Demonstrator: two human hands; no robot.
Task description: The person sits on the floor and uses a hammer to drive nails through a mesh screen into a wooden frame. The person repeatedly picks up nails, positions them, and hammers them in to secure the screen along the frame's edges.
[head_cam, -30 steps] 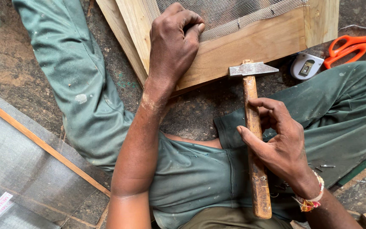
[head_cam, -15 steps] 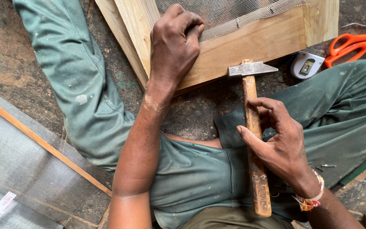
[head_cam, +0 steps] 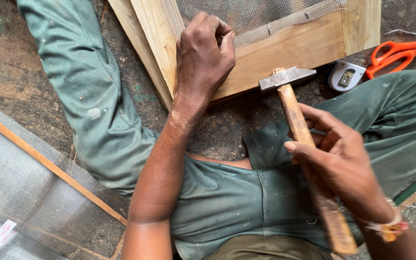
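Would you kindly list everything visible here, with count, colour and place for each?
wooden frame: one, pale wood, top centre on the ground
wire mesh: one sheet, grey, stretched over the frame
hammer: one, wooden handle and grey metal head, centre right, head close to the frame's lower edge
tape measure: one, grey-white, on the ground right of the hammer head
scissors: one pair, orange handles, top right
mesh panel: one, grey with a wooden strip, bottom left
trousers: green, on legs spread either side of the frame
left hand: fist pressed on the frame by the mesh edge
right hand: wrapped round the hammer handle, bracelet at the wrist
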